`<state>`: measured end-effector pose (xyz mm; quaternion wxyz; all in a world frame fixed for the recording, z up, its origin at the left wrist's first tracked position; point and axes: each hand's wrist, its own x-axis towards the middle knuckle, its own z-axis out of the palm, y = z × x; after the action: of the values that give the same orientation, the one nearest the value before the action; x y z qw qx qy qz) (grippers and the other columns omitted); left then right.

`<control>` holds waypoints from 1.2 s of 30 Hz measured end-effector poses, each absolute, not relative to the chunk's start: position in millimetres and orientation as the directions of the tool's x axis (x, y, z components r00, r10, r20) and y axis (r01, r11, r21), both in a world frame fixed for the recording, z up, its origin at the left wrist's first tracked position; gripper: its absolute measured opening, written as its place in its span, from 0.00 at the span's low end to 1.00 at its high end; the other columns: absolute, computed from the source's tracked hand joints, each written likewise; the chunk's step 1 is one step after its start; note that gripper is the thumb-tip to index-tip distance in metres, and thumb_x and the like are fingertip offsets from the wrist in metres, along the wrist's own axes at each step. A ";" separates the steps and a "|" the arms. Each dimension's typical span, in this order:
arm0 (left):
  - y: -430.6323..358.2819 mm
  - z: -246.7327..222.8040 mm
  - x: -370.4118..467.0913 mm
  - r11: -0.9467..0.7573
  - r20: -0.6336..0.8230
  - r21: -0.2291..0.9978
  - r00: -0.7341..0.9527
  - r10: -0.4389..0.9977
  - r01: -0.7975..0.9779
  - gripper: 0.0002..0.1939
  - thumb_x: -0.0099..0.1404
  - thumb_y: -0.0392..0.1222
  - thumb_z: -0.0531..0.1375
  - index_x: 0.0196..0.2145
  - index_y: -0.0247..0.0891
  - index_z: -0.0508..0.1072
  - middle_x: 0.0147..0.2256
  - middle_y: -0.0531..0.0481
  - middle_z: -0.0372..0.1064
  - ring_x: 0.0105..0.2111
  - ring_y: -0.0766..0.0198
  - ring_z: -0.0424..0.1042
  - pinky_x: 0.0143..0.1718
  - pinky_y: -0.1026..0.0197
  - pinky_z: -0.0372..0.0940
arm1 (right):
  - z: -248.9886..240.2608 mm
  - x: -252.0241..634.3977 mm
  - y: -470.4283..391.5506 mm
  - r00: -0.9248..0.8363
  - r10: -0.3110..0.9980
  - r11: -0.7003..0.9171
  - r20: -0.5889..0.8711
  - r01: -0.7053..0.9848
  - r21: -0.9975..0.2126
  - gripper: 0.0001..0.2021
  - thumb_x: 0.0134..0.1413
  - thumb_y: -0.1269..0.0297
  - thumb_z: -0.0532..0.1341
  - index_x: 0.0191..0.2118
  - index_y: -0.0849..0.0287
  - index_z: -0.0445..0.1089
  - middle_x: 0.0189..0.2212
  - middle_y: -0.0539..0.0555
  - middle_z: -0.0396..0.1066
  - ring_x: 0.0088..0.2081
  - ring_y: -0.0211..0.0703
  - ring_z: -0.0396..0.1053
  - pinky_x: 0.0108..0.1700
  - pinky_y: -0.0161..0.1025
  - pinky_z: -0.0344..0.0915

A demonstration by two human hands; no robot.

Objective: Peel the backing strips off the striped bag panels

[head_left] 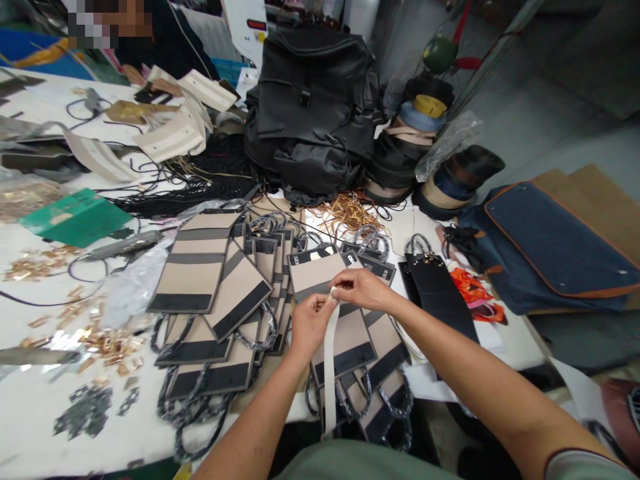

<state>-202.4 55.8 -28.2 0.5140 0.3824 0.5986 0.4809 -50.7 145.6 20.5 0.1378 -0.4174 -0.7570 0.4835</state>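
Both hands meet at the top end of a narrow off-white tape (329, 373), which hangs down toward my lap. My left hand (311, 321) is closed, pinching the tape near its end. The fingers of my right hand (364, 289) are also closed, pinching at the very tip. Under and behind them lie beige-and-black striped bag panels (345, 340) with plastic-wrapped handles. To the left is a heaped stack of similar striped panels (193, 267), some overlapping at an angle.
A black backpack (310, 113) stands at the back, beside stacked rolls of strap (407, 153). Gold metal pieces (110, 340) and a green box (75, 217) are at left. A navy bag (560, 240) sits at right. Across the table, a person's hand (134, 75) is near pale panels.
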 end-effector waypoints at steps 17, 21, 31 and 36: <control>38.6 -47.6 -232.0 0.004 0.031 0.899 -0.073 0.997 0.437 0.10 0.67 0.44 0.56 0.29 0.41 0.72 0.28 0.51 0.71 0.29 0.64 0.68 0.33 0.63 0.57 | -35.3 -141.9 210.4 -0.492 0.851 0.251 -0.184 0.689 -0.680 0.11 0.55 0.60 0.59 0.32 0.58 0.76 0.30 0.50 0.76 0.32 0.39 0.69 0.35 0.33 0.59; 34.7 -87.4 -234.0 0.283 -0.263 0.952 -0.158 0.952 0.120 0.13 0.65 0.48 0.57 0.27 0.40 0.70 0.23 0.55 0.67 0.24 0.66 0.65 0.27 0.65 0.56 | -72.5 -173.6 230.6 -0.324 0.906 0.066 -0.273 0.744 -0.665 0.12 0.54 0.56 0.60 0.31 0.57 0.77 0.29 0.49 0.75 0.32 0.40 0.70 0.35 0.33 0.59; 33.3 -108.9 -245.0 0.349 -0.346 0.937 -0.197 0.917 -0.021 0.12 0.60 0.48 0.62 0.25 0.38 0.71 0.25 0.53 0.68 0.27 0.65 0.67 0.31 0.63 0.59 | -96.7 -199.9 212.1 -0.131 0.973 0.070 -0.191 0.953 -0.295 0.11 0.57 0.55 0.60 0.44 0.49 0.72 0.40 0.49 0.75 0.40 0.42 0.70 0.40 0.36 0.59; 33.7 -100.2 -245.7 0.401 -0.464 0.868 -0.190 0.865 -0.293 0.20 0.59 0.57 0.62 0.23 0.37 0.69 0.20 0.55 0.64 0.22 0.68 0.62 0.26 0.64 0.57 | -87.1 -192.9 214.3 -0.136 0.983 0.067 -0.127 0.896 -0.440 0.13 0.63 0.59 0.52 0.47 0.54 0.71 0.44 0.54 0.72 0.43 0.43 0.69 0.45 0.38 0.61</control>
<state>-245.7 33.7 -100.2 0.5891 0.2407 0.5944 0.4916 -192.9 214.3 -87.1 0.1024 -0.6493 -0.7232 0.2121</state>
